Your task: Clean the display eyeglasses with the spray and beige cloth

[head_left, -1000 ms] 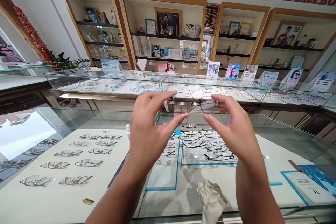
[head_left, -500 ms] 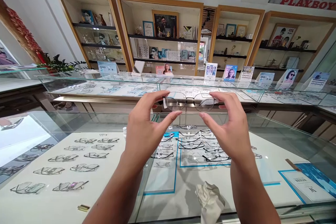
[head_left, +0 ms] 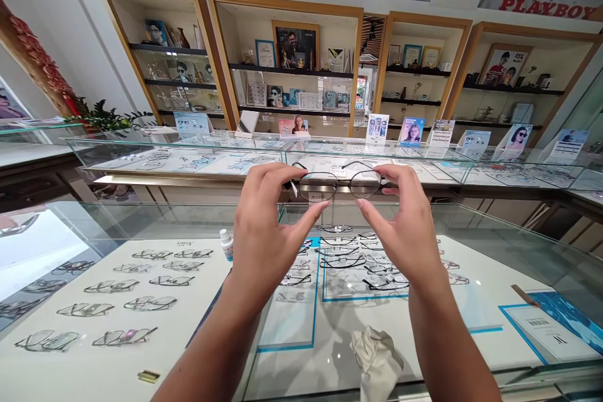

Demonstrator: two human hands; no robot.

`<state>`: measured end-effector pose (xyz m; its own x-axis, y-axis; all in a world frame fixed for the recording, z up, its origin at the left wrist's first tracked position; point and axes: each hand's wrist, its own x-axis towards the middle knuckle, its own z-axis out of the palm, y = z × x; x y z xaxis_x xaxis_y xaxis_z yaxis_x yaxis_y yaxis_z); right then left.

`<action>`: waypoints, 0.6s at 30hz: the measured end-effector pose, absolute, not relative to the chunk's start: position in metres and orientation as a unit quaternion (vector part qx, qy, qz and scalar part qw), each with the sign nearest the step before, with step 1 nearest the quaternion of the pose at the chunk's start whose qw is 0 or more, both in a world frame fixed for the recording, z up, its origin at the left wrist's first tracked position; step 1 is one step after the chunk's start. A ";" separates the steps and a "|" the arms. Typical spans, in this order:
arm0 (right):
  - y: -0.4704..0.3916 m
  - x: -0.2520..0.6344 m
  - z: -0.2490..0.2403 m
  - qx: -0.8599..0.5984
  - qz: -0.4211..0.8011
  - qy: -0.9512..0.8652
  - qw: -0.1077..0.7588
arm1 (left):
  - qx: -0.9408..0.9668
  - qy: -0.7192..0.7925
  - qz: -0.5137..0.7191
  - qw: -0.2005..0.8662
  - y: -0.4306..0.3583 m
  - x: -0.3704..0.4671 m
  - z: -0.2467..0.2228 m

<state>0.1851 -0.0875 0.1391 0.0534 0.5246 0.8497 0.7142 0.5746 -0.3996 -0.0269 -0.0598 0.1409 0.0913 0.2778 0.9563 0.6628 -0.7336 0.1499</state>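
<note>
Eyeglasses (head_left: pixel 343 184) up clear of glass-edged table (head_left: pixel 301 377), open air beneath.
Held at outer ends between left hand (head_left: pixel 266 226) and right hand (head_left: pixel 407 223).

The crumpled off-white cloth (head_left: pixel 376 358) is cut off by the near edge; blurring hides two upper-right poster faces.

A cloth (head_left: pixel 377 358) lies before displayed glasses (head_left: pixel 343 263), right of a bottle (head_left: pixel 227 245)

Over the glass display counter (head_left: pixel 211 383), both hands, left (head_left: pixel 266 226) and right (head_left: pixel 406 220), hold up round-lensed glasses (head_left: pixel 318 186) between them, a crumpled cloth (head_left: pixel 377 355) lying below and a small white bottle (head_left: pixel 227 244) beside the left wrist.
</note>
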 end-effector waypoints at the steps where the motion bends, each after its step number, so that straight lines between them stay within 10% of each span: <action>1: -0.088 0.185 0.139 -0.454 -0.083 -0.682 0.567 | -0.720 -0.326 -0.590 0.164 -0.060 -0.027 0.141; 18: -0.094 0.180 0.142 -0.442 -0.136 -0.676 0.573 | -0.732 -0.342 -0.584 0.078 -0.050 -0.028 0.138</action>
<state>0.1798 -0.0943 0.1416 0.0484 0.4417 0.8958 0.7537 0.5724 -0.3230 -0.0279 -0.0503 0.1381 0.0833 0.4095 0.9085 0.5909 -0.7544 0.2859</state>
